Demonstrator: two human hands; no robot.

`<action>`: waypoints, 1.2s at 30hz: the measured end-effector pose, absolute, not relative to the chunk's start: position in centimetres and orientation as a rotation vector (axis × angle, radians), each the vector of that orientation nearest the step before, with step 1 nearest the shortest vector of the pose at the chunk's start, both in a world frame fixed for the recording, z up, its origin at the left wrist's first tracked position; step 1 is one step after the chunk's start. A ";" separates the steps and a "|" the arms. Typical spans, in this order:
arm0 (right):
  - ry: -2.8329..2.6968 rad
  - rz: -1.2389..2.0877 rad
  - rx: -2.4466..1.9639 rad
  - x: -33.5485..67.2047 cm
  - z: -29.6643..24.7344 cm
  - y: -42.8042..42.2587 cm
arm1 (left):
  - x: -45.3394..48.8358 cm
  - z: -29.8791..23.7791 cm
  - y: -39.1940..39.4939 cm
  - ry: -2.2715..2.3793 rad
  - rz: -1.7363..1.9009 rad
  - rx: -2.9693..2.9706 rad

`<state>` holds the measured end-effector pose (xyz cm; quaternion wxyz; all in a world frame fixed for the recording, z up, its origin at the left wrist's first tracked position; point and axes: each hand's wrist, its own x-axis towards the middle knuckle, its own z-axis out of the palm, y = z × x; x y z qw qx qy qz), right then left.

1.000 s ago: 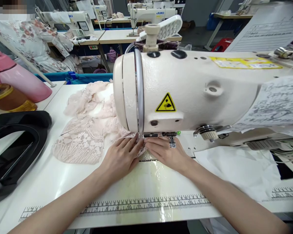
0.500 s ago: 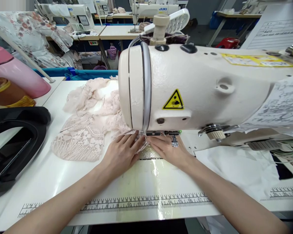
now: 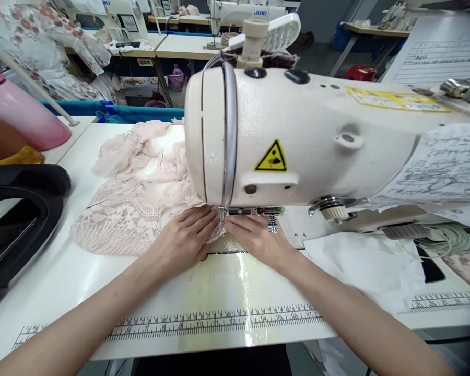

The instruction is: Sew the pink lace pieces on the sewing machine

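Observation:
Pale pink lace fabric lies in folds on the left of the sewing machine, and a strip of it runs beneath the machine head. My left hand rests on the lace just left of the needle area, fingers stretched out and lying over it. On the other side, my right hand has its fingers pressed together, tips closed on the lace edge by the presser foot. The machine head hides part of the fingertips and the needle.
A black frame-like object and a pink bottle stand at the left. White cloth lies at the right, beside a coil of pale cord. A printed ruler runs along the front edge. A person in a floral garment is behind.
The whole view has shifted slightly, so everything sits a little further left. My left fingers look drawn closer together; both hands stay at the lace beneath the machine head.

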<state>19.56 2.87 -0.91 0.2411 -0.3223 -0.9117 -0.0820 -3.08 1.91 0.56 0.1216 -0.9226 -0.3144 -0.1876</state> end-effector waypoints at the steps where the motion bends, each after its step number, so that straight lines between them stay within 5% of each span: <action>1: -2.514 -0.210 -0.872 19.5 -1.1 2.9 | -3.2 0.6 2.0 -0.920 -0.541 -2.698; 36: -2.452 -0.282 -0.903 19.4 -0.1 2.3 | -1.7 0.3 1.0 -1.084 -0.365 -2.565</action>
